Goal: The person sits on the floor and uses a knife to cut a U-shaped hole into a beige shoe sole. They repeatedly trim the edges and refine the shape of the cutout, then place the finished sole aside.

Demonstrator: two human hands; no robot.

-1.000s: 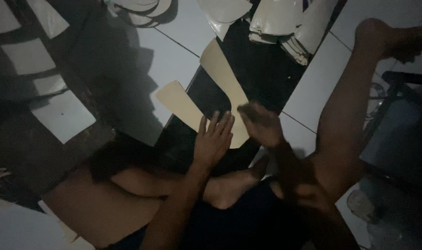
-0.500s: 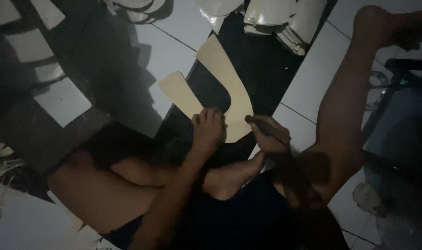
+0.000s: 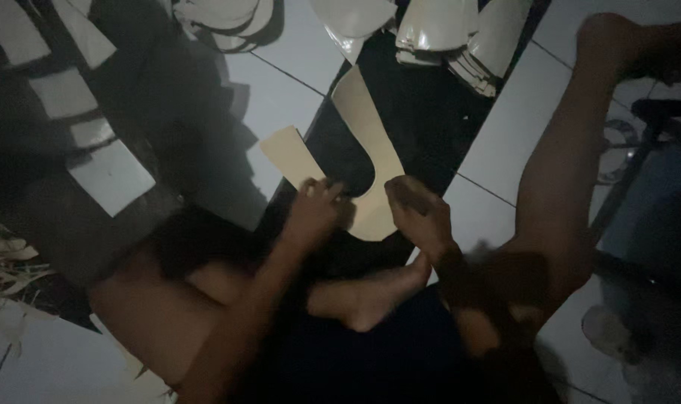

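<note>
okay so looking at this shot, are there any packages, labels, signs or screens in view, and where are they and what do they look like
None that can be made out; the scene is dim.
The left hand and right hand rest on a tan U-shaped flat cutout lying on a black sheet.
Pale stacked cut pieces lie at the top; no print shows on them.

The U-shaped template (image 3: 370,157) looks like matt tan card, smooth and flat. It's laid on a black sheet (image 3: 430,112) that reads as dull leather or rubber. The floor (image 3: 280,97) is tiled in glossy white ceramic. The stacked cut pieces (image 3: 437,26) are seen with a slight sheen.
</note>
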